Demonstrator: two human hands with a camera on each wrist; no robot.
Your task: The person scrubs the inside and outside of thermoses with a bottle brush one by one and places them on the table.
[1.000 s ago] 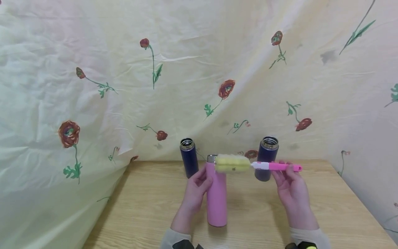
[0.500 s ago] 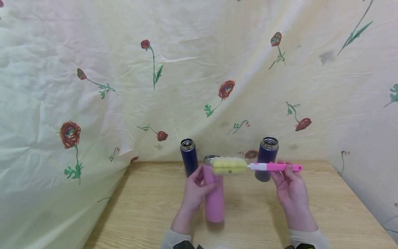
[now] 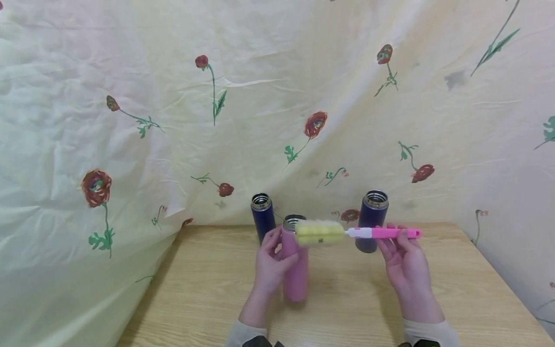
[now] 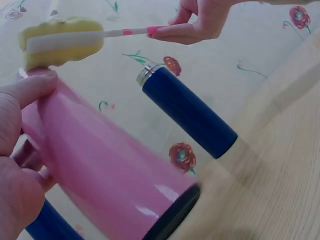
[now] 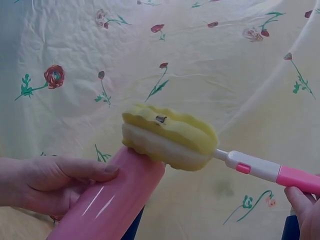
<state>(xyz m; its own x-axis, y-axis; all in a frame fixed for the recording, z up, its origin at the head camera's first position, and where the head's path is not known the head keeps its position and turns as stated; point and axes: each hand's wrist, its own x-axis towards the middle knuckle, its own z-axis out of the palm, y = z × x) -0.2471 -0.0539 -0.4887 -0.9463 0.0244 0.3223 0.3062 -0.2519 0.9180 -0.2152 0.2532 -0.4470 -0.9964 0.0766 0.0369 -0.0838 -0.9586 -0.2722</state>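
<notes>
A pink bottle (image 3: 296, 277) with an uncapped steel neck is gripped near its top by my left hand (image 3: 270, 265). Its dark base hangs above the table in the left wrist view. My right hand (image 3: 407, 265) pinches the pink handle of a bottle brush (image 3: 320, 232), held level. The brush's yellow and white sponge head (image 5: 170, 137) lies across the bottle's upper end, outside it; in the right wrist view the sponge hides the bottle's mouth. Whether sponge and bottle touch is hard to tell.
Two uncapped dark blue bottles stand at the back of the wooden table (image 3: 199, 289): one blue bottle (image 3: 263, 219) behind my left hand, another blue bottle (image 3: 372, 217) behind the brush handle. A floral cloth (image 3: 260, 120) hangs behind the table and down its sides.
My left hand has shifted the pink bottle slightly left, and its base has risen and swung away from me. The brush has moved a little left, then stayed nearly still.
</notes>
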